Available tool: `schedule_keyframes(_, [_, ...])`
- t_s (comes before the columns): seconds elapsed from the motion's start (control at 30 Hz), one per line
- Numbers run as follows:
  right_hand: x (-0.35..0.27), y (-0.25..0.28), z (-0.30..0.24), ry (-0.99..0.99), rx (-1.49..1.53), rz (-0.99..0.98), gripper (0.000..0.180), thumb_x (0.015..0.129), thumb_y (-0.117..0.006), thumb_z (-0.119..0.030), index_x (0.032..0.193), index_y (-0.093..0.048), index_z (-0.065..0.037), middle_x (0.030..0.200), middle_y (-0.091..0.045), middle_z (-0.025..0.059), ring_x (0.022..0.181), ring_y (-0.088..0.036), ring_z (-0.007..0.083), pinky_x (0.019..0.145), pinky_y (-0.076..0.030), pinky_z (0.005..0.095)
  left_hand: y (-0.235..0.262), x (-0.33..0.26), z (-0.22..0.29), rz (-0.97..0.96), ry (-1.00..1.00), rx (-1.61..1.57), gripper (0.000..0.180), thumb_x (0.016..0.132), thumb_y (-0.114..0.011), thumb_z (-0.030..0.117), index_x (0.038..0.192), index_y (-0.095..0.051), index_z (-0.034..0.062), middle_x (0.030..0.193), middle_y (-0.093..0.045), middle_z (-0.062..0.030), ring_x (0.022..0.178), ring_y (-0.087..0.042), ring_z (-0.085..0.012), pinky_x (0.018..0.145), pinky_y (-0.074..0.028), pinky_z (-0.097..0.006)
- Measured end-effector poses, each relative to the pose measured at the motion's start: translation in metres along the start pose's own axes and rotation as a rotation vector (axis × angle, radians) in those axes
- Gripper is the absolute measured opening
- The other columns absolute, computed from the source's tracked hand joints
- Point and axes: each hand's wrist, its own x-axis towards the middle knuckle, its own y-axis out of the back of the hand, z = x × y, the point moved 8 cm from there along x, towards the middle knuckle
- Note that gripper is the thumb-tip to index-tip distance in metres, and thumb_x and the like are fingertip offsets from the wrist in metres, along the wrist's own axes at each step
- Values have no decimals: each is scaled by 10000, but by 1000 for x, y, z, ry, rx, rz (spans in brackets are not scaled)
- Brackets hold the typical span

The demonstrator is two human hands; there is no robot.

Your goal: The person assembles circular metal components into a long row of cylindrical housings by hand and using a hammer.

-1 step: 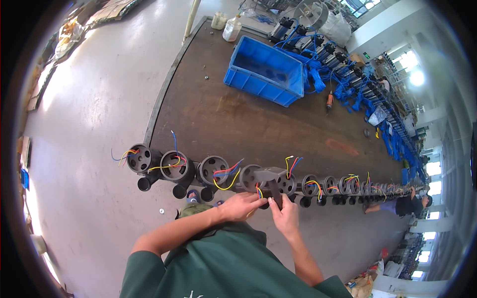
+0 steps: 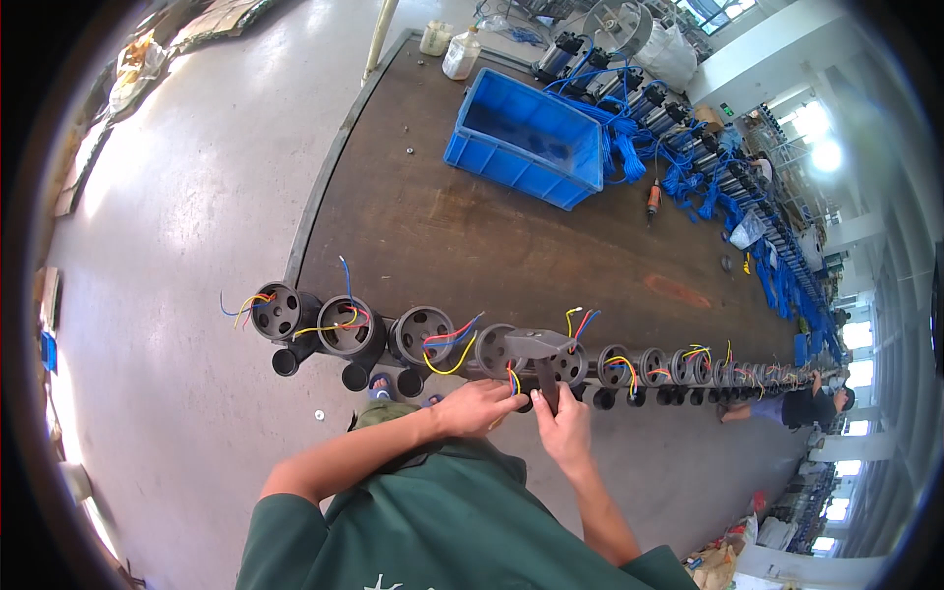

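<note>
My right hand (image 2: 565, 425) is closed round the dark handle of a hammer (image 2: 539, 343). The hammer's grey head is up, over the edge between two round grey motor housings. Beside it, my left hand (image 2: 479, 407) pinches a bundle of coloured wires (image 2: 513, 381) that comes from the motor housing (image 2: 494, 350) in front of me. Its fingertips are partly hidden, and they lie close to my right thumb. To the left stand more motor housings (image 2: 424, 336), open end up, with red, blue and yellow wires sticking out.
The row of housings runs right along the edge of a brown table (image 2: 393, 226). On the table are a blue crate (image 2: 521, 177), an orange-handled tool (image 2: 654, 200), plastic jugs (image 2: 460, 56) and pumps with coiled blue cable (image 2: 624, 157). A co-worker (image 2: 811, 405) stands far right.
The hammer head has tilted and shifted slightly to the right. My left hand stays on the wires.
</note>
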Motion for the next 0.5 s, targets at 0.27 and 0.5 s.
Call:
schedule_keyframes(0.27, [9, -19, 11, 45, 3, -90, 246, 962, -710, -212, 959, -648, 26, 648, -629, 137, 561, -607, 178, 558, -478, 360, -8, -18, 1, 31, -139, 98, 418, 776, -661, 106, 1184, -625, 21, 897, -585, -79, 825, -605, -270, 750, -523, -395])
schedule_keyframes(0.5, [-3, -23, 6, 112, -117, 31, 261, 1001, -660, -242, 1005, -575, 6, 740, -678, 242, 704, -696, 449, 592, -518, 503, -18, -22, -10, 19, -129, 186, 547, 746, -702, 124, 1272, -599, 16, 977, -595, -83, 930, -600, -259, 845, -523, -384])
